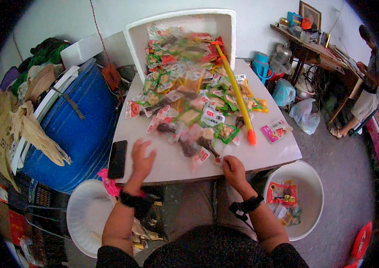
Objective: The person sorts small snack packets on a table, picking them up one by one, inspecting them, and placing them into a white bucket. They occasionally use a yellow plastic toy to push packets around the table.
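Note:
My left hand (142,160) is over the front left of the white table (273,152), fingers apart and nothing seen in it, beside a black smartphone (118,159). At the front edge my right hand (233,169) has curled fingers at the near end of a dark vacuum-packed snack (209,147); whether it grips the pack is unclear. A heap of small sealed food packets (193,114) spills towards me from a tipped white foam box (180,15). A yellow stick with red ends (234,90) lies across the heap. One pink-and-white packet (275,130) lies apart at the right.
A white bucket (320,201) holding packets stands low right, a white basin (87,214) low left. A blue plastic barrel (85,134) with work gloves (39,134) is at the left. Behind right are a cluttered wooden table (313,43), plastic bags (305,115) and another person (370,77).

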Demonstrator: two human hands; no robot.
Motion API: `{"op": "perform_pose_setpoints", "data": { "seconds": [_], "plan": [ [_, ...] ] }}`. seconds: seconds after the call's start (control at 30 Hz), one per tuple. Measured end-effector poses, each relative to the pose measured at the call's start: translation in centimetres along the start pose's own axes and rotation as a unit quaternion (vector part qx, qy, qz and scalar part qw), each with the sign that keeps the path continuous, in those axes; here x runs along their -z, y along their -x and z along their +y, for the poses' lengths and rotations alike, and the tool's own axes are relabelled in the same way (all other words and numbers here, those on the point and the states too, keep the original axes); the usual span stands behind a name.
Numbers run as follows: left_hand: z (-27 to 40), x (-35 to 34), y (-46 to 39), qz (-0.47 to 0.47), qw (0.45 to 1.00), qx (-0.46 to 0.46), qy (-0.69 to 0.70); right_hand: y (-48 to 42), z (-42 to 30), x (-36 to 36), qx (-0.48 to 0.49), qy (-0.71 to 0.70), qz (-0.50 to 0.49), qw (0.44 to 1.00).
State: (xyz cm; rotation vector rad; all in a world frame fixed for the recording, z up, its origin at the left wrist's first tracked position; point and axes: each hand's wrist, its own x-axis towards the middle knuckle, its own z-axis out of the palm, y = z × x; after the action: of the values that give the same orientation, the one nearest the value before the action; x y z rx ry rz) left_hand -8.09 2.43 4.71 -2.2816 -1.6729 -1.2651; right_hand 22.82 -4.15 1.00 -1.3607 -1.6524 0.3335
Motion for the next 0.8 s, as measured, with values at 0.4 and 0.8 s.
{"op": "perform_pose_setpoints", "data": {
  "seconds": [0.4,0.8],
  "plan": [
    [-19.0,18.6,22.1,-0.122,0.911,0.324,-0.224,-0.3,-0.6,0.1,-0.004,-0.001,0.001,1.0],
    [-14.8,21.2,24.0,-0.355,0.728,0.583,0.066,-0.3,-0.5,0.0,-0.008,-0.014,-0.013,1.0]
  ]
}}
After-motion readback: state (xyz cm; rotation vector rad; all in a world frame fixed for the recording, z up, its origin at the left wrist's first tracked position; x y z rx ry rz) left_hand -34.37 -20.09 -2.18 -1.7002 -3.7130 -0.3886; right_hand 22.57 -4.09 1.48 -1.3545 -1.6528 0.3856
